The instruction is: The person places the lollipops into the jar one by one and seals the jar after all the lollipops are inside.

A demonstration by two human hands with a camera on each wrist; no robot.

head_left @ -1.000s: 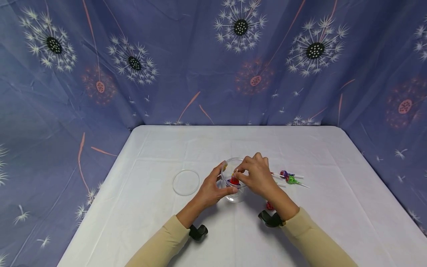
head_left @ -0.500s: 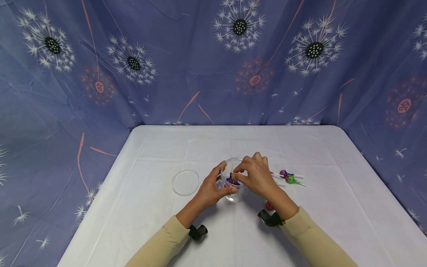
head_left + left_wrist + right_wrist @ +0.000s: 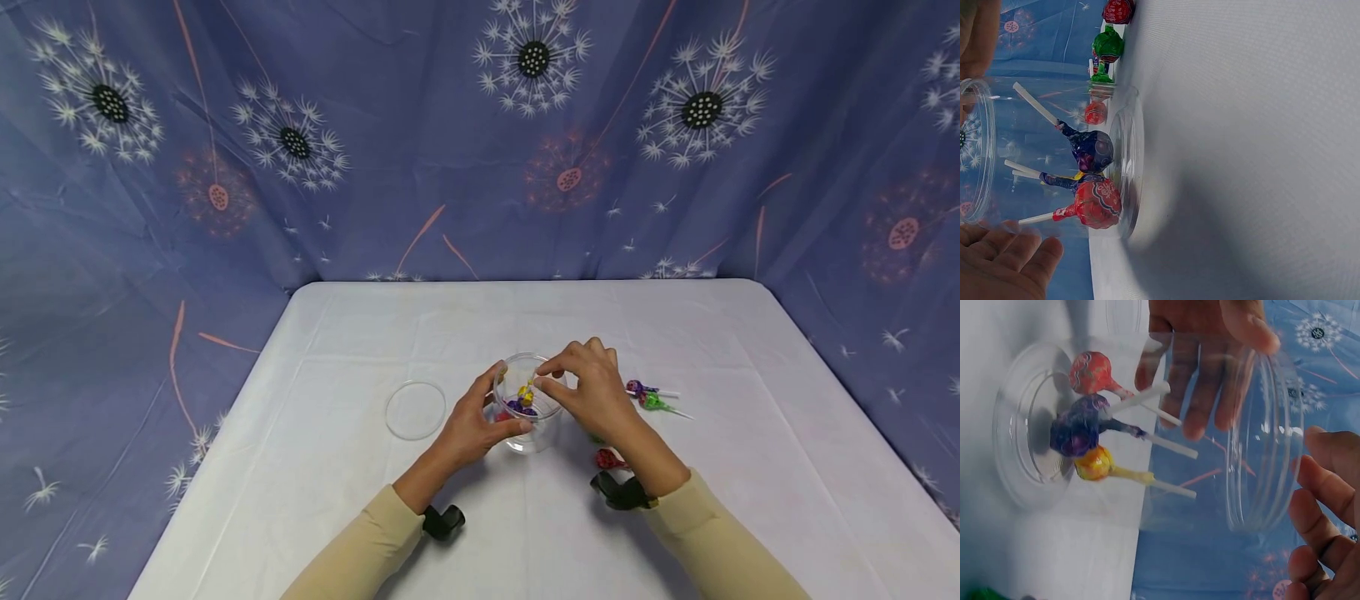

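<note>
A clear plastic jar (image 3: 528,440) stands near the middle of the table, its mouth upward. My left hand (image 3: 478,423) grips it from the left, thumb at the near side below the rim and fingers round the far side. Inside, near the bottom, are a red lollipop (image 3: 1090,372), purple-blue lollipops (image 3: 1077,432) and a yellow lollipop (image 3: 1094,464), sticks pointing toward the mouth. My right hand (image 3: 588,390) is at the jar's right rim, fingers loosely bent. In the right wrist view its fingertips (image 3: 1310,467) lie just outside the mouth, holding nothing.
A clear round lid (image 3: 416,410) lies on the white table left of the jar. To the right lie a purple lollipop (image 3: 636,387), a green lollipop (image 3: 654,402) and a red lollipop (image 3: 607,458), partly behind my right wrist. A patterned blue curtain (image 3: 420,167) surrounds the table.
My right hand has drawn up and right from inside the jar to its rim. The yellow lollipop now shows in the jar, and the red one appears farther left. My left hand stays on the jar.
</note>
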